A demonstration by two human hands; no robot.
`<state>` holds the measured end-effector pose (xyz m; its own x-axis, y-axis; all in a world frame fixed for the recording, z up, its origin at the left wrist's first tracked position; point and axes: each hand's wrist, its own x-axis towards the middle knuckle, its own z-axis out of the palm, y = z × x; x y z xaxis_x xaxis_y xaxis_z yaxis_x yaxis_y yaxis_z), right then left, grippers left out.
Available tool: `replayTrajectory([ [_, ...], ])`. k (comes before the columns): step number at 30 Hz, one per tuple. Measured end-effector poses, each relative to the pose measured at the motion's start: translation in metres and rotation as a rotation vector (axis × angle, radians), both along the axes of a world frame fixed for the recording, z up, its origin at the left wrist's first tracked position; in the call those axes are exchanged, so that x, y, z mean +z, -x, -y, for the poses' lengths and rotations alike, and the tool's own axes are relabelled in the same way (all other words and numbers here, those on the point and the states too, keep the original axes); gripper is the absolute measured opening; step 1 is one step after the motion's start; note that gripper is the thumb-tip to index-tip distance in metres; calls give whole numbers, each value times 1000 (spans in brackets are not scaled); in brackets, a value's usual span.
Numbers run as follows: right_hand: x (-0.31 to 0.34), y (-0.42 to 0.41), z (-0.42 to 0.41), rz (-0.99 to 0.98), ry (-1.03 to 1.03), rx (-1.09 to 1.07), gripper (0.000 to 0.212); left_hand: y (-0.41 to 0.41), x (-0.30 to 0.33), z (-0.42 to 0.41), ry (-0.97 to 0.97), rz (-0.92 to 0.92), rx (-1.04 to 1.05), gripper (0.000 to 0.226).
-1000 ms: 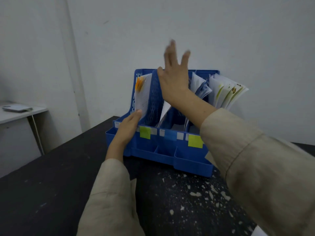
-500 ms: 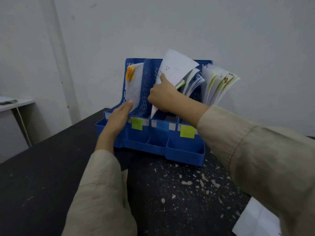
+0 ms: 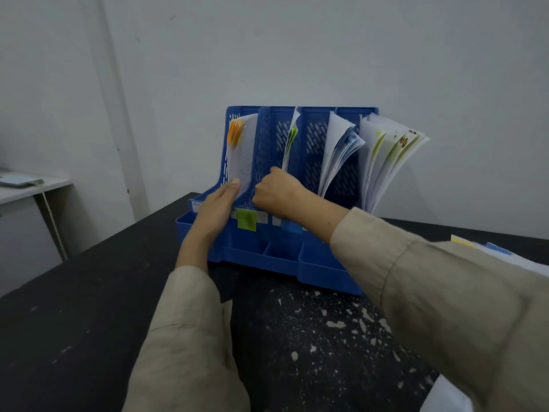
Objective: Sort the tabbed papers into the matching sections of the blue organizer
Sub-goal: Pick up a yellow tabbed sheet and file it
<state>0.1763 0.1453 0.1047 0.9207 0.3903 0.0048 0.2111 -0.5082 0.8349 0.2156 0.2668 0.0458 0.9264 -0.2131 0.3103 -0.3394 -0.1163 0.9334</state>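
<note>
The blue organizer point(image 3: 261, 263) stands on the black table, its upright sections facing me. Orange-tabbed papers point(image 3: 242, 150) fill the leftmost section. A green-tabbed paper point(image 3: 289, 141) stands in the second section, and my right hand point(image 3: 277, 194) grips its lower edge with curled fingers. Blue-tabbed papers point(image 3: 338, 153) lean in the third section, yellow-green-tabbed papers point(image 3: 386, 156) in the fourth. My left hand point(image 3: 215, 209) rests flat against the organizer's left front, fingertips touching the orange-tabbed sheets. Coloured labels, such as the green label point(image 3: 246, 220), mark the front.
A stack of loose tabbed papers point(image 3: 487, 251) lies on the table at the right, behind my right sleeve. More white paper point(image 3: 445, 396) shows at the bottom right corner. A white side table point(image 3: 29, 188) stands at the left. The wall is close behind the organizer.
My right hand has lowered the green-tabbed paper down into the second section; it now stands nearly edge-on. My left hand has stayed on the organizer's left front.
</note>
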Motion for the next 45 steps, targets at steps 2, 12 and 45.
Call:
replayTrajectory([
  [2,-3,0,-1,-36,-13,-32,23,0,0,0,3,-5,0,54],
  [12,26,5,4,286,-24,-30,15,3,2,2,-12,7,23,52],
  [45,-48,219,168,607,-672,-102,12,115,41,137,-148,958,-231,24],
])
